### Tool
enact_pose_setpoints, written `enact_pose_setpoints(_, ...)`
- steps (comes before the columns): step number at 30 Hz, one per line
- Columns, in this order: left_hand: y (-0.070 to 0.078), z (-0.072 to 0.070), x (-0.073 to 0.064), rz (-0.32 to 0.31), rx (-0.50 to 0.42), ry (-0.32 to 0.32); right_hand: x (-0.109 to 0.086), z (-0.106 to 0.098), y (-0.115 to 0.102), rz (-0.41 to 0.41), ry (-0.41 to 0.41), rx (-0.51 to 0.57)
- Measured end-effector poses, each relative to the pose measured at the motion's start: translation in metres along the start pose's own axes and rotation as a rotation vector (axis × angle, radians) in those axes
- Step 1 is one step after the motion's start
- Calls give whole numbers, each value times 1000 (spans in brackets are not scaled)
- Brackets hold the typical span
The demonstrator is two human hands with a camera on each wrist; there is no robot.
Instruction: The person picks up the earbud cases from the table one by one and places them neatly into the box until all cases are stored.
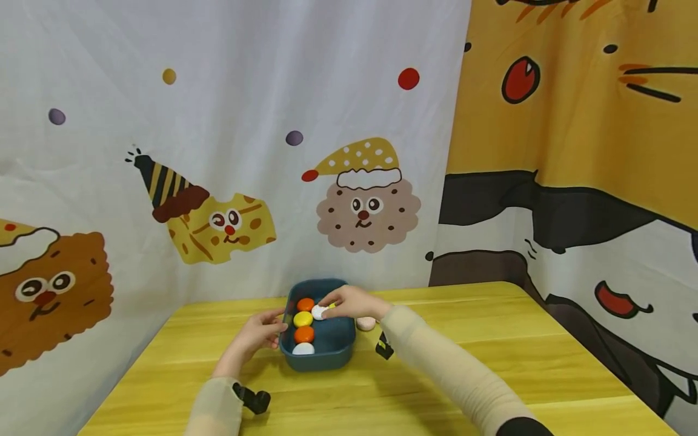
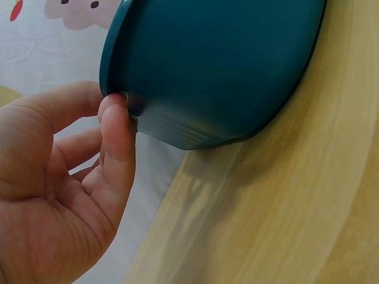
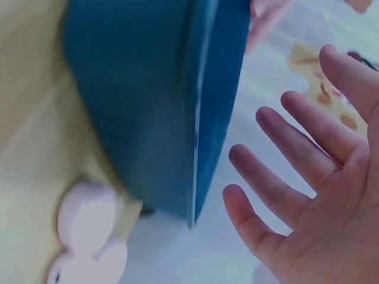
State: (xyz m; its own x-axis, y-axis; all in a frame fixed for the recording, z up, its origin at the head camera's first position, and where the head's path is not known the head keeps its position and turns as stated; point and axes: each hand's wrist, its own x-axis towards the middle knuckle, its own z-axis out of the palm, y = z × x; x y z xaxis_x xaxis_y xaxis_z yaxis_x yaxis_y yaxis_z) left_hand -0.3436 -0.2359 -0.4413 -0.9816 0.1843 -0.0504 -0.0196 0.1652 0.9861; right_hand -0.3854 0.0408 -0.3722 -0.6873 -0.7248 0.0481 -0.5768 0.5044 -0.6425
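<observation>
A dark blue open-topped box (image 1: pixel 327 361) stands on the table. Along its left side lie several smooth round pieces: an orange one (image 1: pixel 304 334), a yellow one (image 1: pixel 303 319) and a white one (image 1: pixel 303 349) among them. My left hand (image 1: pixel 260 332) pinches the box's left rim between thumb and fingers, close up in the left wrist view. Over the box's far part is my right hand (image 1: pixel 349 301), its fingertips at another white piece (image 1: pixel 319 312) in the head view. In the right wrist view its fingers are straight and spread, with nothing between them.
A pale pink rounded object (image 3: pixel 89 219) with a small dark spot sits on the table right of the box. The wood-grain table (image 1: pixel 436 363) ends at a white cartoon-printed curtain (image 1: pixel 240 151) close behind the box. A yellow and black curtain (image 1: pixel 572 139) hangs at the right.
</observation>
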Motion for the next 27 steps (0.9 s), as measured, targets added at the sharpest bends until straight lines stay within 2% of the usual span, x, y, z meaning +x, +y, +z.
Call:
enact_pose_setpoints(6,-3,-1,-1,-6,5,13,-13,-22,25,10,98,61)
enact_pose_setpoints(11,-4,-1,-2,-2,4,3,-25,-30,55,27,145,106)
enact_pose_setpoints(20,-3,-2,-2,6,-3,-8,-42,-34,110,111,185,151)
enact_pose_setpoints(27,-2,0,0,-15,-2,5,-53,-31,125,218,212,150)
